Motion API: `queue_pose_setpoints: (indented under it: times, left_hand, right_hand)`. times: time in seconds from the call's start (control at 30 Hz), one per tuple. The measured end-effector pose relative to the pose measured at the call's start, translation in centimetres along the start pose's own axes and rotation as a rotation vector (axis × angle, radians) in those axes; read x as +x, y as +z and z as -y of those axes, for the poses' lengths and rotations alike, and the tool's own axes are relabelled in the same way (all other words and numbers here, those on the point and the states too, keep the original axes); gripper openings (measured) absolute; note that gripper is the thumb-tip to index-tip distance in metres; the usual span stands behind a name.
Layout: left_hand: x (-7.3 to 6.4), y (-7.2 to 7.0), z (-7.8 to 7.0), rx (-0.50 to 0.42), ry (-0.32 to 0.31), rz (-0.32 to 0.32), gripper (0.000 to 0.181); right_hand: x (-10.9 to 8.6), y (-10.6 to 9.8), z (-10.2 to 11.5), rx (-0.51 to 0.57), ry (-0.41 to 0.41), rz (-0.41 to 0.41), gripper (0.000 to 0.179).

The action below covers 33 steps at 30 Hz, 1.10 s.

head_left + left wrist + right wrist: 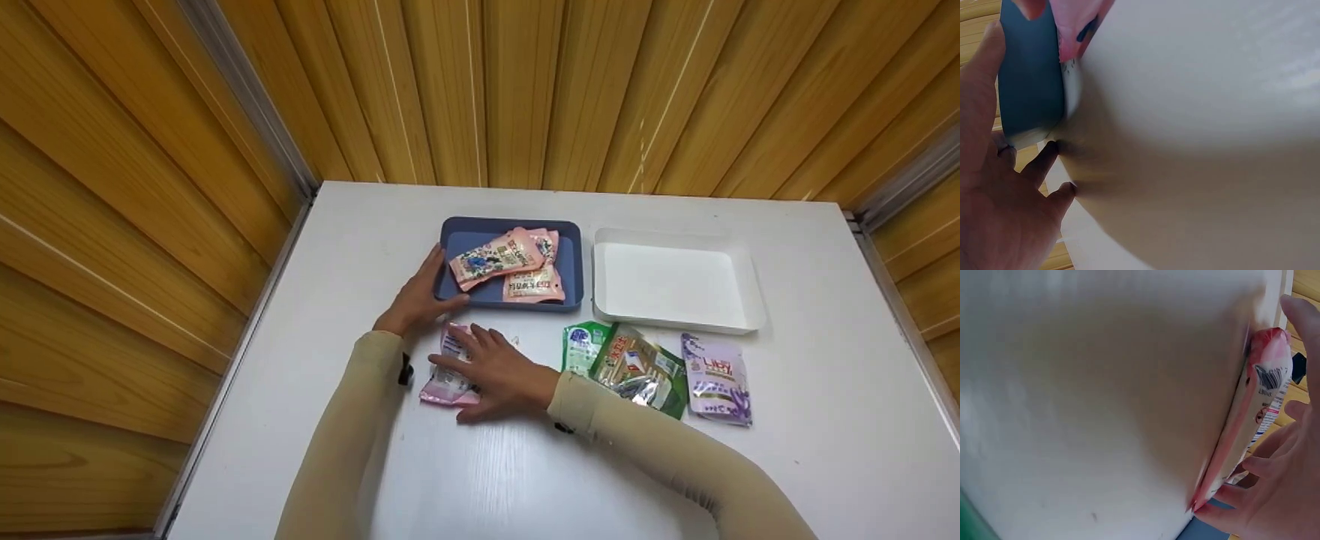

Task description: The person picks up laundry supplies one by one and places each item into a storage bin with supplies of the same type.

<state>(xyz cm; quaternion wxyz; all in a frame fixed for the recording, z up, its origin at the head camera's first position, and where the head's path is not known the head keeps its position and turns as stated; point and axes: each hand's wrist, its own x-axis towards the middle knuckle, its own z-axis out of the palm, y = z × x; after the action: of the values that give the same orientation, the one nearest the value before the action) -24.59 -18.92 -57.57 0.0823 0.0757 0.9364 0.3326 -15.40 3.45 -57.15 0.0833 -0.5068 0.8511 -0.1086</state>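
Pressing my right hand (501, 375), fingers spread flat, on the pink packet (448, 375) at mid-frame on the white surface (810, 450), my left hand (420, 300), fingers straight, touches the blue tray (574, 259) just above.

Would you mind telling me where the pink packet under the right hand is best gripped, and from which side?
Probably by its long near edge, from the person's side. The pink packet lies flat on the white table, and the right hand rests over it with fingertips at that edge, so lifting the thin sealed edge and pinching it seems easiest.
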Motion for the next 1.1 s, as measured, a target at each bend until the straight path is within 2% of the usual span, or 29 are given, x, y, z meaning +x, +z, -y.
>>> queue_pose_setpoints:
  times: [0.4, 0.6, 1.1]
  left_hand:
    - [0.16, 0.24, 0.15, -0.026, -0.010, -0.003, 0.109]
    - [0.24, 0.13, 0.06, -0.019, 0.013, -0.007, 0.110]
    - [0.08, 0.21, -0.03, -0.028, -0.019, -0.001, 0.110]
  right_hand:
    - [-0.18, -0.06, 0.28, 0.045, 0.047, -0.002, 0.087]
    - [0.17, -0.26, 0.21, 0.056, 0.060, -0.001, 0.086]
    - [0.12, -0.09, 0.30, 0.040, 0.069, 0.002, 0.087]
